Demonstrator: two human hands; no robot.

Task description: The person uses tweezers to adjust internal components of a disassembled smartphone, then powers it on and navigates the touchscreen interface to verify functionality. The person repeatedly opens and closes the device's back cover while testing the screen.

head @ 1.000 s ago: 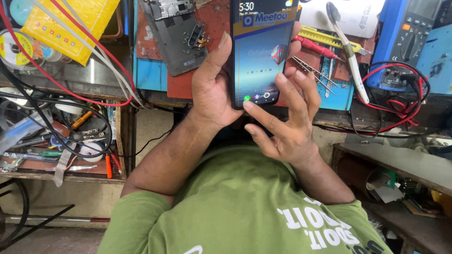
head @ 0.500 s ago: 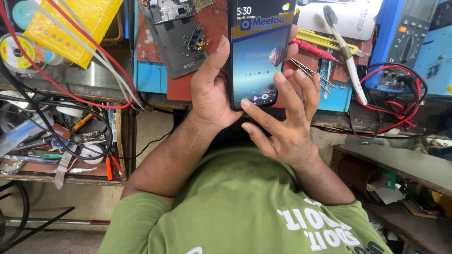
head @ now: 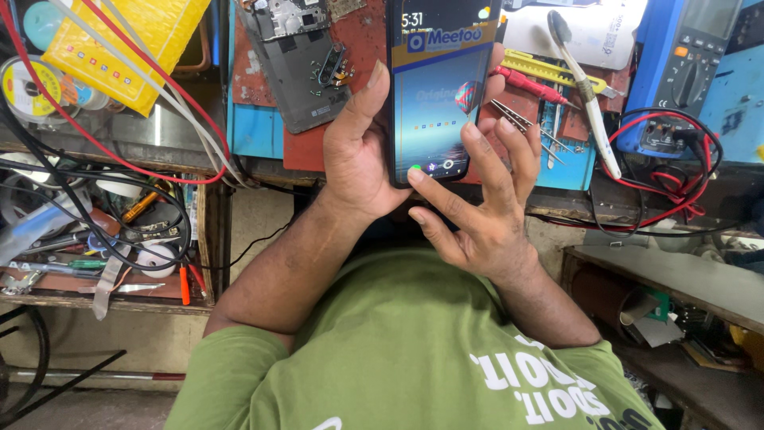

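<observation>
Smartphone [head: 440, 87] with its screen lit sits upright in the left hand [head: 362, 163], held above the cluttered worktop [head: 263, 131]; that grip is clenched around the phone's edge, thumb raised along one side and fingers wrapped behind. The right hand [head: 485, 211] holds nothing: its fingers are spread loose, and the thumb tip rests at the bottom row of icons on the glass. By the look of it, the step in hand is checking the touchscreen on a powered-up home screen. A next move would call for a light, exact tap or swipe with that thumb while the left hand keeps the phone steady. Around it lie a stripped phone frame [head: 298, 60], tweezers [head: 521, 123], a red screwdriver [head: 529, 84], a blue multimeter [head: 676, 72] with red and black leads, and a yellow padded envelope [head: 131, 44].
</observation>
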